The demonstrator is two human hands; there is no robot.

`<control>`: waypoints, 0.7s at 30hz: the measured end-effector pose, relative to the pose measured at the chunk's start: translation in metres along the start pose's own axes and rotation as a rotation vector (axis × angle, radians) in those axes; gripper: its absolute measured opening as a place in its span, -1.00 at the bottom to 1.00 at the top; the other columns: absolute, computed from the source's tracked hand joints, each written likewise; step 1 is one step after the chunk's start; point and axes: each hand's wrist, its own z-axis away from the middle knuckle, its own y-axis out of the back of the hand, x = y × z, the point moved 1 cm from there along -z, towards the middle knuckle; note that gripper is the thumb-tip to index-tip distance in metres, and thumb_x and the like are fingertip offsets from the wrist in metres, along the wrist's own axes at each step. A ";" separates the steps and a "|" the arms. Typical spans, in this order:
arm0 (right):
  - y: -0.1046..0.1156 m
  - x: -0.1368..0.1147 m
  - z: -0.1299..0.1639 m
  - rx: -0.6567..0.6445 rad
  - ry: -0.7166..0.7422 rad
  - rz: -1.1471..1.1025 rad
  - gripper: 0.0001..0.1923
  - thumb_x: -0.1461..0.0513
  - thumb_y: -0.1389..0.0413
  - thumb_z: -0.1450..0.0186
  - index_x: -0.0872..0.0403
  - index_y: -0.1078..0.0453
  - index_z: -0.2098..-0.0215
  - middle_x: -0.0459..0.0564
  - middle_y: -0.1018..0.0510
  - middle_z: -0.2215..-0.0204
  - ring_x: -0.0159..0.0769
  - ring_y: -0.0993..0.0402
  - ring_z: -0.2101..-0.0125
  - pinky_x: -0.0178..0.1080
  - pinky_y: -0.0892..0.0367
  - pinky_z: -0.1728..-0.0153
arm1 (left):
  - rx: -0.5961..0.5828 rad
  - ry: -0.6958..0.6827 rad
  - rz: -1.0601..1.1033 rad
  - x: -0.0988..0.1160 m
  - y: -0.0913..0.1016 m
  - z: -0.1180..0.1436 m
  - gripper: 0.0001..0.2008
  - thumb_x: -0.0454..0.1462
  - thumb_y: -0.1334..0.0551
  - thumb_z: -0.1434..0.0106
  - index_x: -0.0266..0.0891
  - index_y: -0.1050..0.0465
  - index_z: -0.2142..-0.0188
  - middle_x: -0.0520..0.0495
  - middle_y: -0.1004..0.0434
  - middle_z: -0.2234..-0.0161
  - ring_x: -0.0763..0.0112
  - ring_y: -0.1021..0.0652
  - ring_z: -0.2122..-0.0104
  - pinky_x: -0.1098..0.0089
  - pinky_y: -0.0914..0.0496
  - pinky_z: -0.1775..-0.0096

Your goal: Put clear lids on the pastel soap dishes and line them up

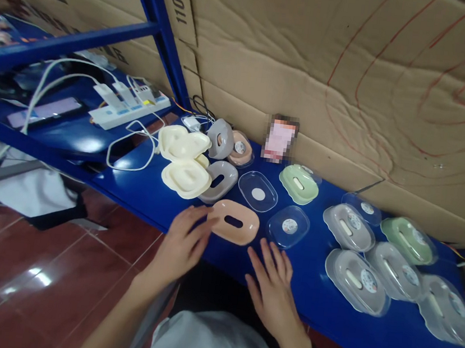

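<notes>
A peach oval dish (244, 226) with a slot in its middle lies at the table's front edge. My left hand (184, 241) is at its left end, fingers stretched out over the rim and seeming to touch it. My right hand (272, 286) is open just in front of the table edge, fingers spread, right of the dish and apart from it. Beyond my right fingertips lies a clear lid (289, 226) with a round sticker. Another clear lid (257, 191) lies behind the dish. Cream pieces (186, 177) are stacked to the left, beside a grey slotted dish (223, 182).
Several grey dishes under clear lids (355, 282) stand at the right with a green one (408, 241). Another green dish (299, 184) is farther back. A phone (279, 139) leans on the cardboard wall (272, 60). A power strip (130, 110) with white cables is at left, by a blue frame (172, 59).
</notes>
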 end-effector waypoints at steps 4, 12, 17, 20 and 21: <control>-0.004 -0.009 -0.006 -0.073 0.080 0.037 -0.33 0.24 -0.01 -0.58 -0.12 -0.02 -0.60 -0.03 -0.16 -0.56 0.01 -0.13 -0.52 0.25 -0.21 -0.44 | 0.148 0.157 -0.170 -0.038 0.016 -0.009 -0.54 -0.32 -0.20 -0.52 -0.09 -0.36 -0.37 -0.29 -0.43 -0.33 -0.06 -0.46 -0.33 -0.11 -0.37 -0.31; -0.001 -0.016 -0.022 -0.009 0.101 0.081 -0.35 0.23 -0.01 -0.58 -0.03 -0.03 -0.59 0.00 -0.11 -0.57 -0.01 -0.08 -0.53 0.19 -0.19 -0.44 | 0.095 0.147 -0.196 -0.069 0.017 -0.021 -0.76 -0.20 -0.23 -0.55 -0.17 -0.56 -0.11 -0.22 -0.67 -0.09 -0.01 -0.63 -0.13 -0.01 -0.48 -0.20; -0.007 -0.023 -0.050 0.057 0.110 0.049 -0.48 0.22 -0.02 -0.59 0.07 -0.21 -0.49 0.09 -0.37 -0.45 0.00 -0.23 -0.45 0.17 -0.17 -0.42 | 0.186 0.068 -0.102 -0.033 0.014 -0.023 -0.77 -0.28 -0.31 -0.51 -0.17 -0.53 -0.12 -0.20 -0.68 -0.06 0.09 -0.66 -0.08 0.08 -0.53 -0.13; -0.010 -0.019 -0.053 0.164 0.059 0.001 -0.64 0.23 -0.08 -0.58 0.00 -0.42 -0.30 0.06 -0.61 -0.21 -0.03 -0.47 -0.24 0.13 -0.27 -0.32 | 0.202 0.025 -0.053 -0.008 0.014 -0.018 -0.75 -0.34 -0.35 -0.48 -0.15 -0.52 -0.11 -0.16 -0.68 -0.03 0.14 -0.66 -0.05 0.13 -0.53 -0.10; -0.010 -0.017 -0.050 0.211 0.039 -0.016 -0.68 0.24 -0.10 -0.57 -0.01 -0.45 -0.26 0.05 -0.65 -0.15 -0.05 -0.50 -0.19 0.10 -0.31 -0.27 | 0.202 0.020 -0.044 -0.001 0.013 -0.015 -0.75 -0.36 -0.36 -0.47 -0.15 -0.52 -0.10 -0.15 -0.68 -0.02 0.15 -0.66 -0.03 0.14 -0.53 -0.09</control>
